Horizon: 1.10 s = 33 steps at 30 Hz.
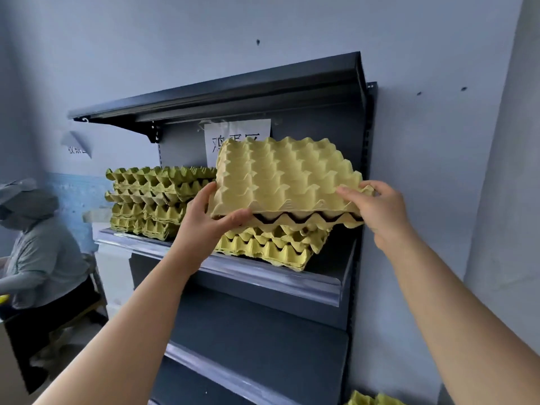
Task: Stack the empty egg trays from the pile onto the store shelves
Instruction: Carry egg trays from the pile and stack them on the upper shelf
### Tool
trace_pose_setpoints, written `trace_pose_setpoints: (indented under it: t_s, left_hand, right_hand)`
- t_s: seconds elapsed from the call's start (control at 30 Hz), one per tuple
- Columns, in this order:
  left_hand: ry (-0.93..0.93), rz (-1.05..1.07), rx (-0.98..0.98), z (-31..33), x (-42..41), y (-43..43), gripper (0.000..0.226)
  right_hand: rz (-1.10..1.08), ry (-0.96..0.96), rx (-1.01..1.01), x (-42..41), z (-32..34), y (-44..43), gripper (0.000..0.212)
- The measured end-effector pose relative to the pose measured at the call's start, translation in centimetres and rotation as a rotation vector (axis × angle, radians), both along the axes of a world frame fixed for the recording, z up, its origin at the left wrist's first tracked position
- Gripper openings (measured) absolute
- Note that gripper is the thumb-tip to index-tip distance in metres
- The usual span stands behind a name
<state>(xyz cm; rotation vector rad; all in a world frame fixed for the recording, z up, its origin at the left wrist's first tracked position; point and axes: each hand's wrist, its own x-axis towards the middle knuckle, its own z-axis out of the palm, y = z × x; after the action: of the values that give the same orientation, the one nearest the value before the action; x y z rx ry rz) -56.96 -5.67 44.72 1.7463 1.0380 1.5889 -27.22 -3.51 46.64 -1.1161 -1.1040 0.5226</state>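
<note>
Head camera is looking up at a dark metal shelf (277, 277) with both arms reaching in. The egg tray (286, 176) is pale yellow moulded pulp, all rows of pointy bumps and dimples, with a wavy scalloped rim. It's tilted, back edge lifted toward the wall, front edge down on a short stack (271, 249) of the same trays at the right end of the shelf, close to the front edge. It might be two trays nested together, I can't really tell.

The left hand (204, 226) has the tray's front left corner, thumb up along the side and fingers (238, 216) curled under the front rim. The right hand (377, 211) pinches the front right corner, fingers lying on top of the bumps.

A taller stack (152, 200), greener looking, sits at the left end of the same shelf. A paper sign (233, 135) on the back panel is half hidden behind the tray. A person (38, 252) in grey sits off to the left, and a few loose trays (371, 400) poke in at the bottom right.
</note>
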Motion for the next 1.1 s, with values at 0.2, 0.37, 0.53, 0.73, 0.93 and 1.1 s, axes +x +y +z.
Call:
trace_pose_setpoints:
  t_s: [0.2, 0.37, 0.53, 0.73, 0.93, 1.1]
  left_hand:
    - [-0.092, -0.077, 0.014, 0.8, -2.3, 4.7, 0.055]
    - [-0.179, -0.053, -0.034, 1.4, -3.8, 10.0, 0.082]
    - [-0.214, -0.059, -0.066, 1.3, -4.5, 14.6, 0.084]
    - [-0.228, -0.091, -0.084, 0.7, -6.0, 19.0, 0.079]
    - [-0.185, -0.178, -0.15, 0.4, -7.0, 22.7, 0.074]
    - [-0.117, -0.234, -0.212, -0.5, -7.4, 24.1, 0.066]
  right_hand:
    - [-0.037, -0.164, 0.004, -3.2, 1.1, 2.7, 0.067]
    - [-0.029, -0.299, -0.004, -4.2, 1.5, 4.9, 0.088]
    - [-0.092, -0.39, -0.034, -5.0, 1.6, 7.1, 0.096]
    - [-0.152, -0.449, -0.066, -6.6, 1.1, 9.0, 0.097]
    - [-0.237, -0.461, -0.114, -8.4, 0.5, 9.5, 0.103]
    - [-0.315, -0.55, -0.215, -9.2, 0.4, 9.4, 0.101]
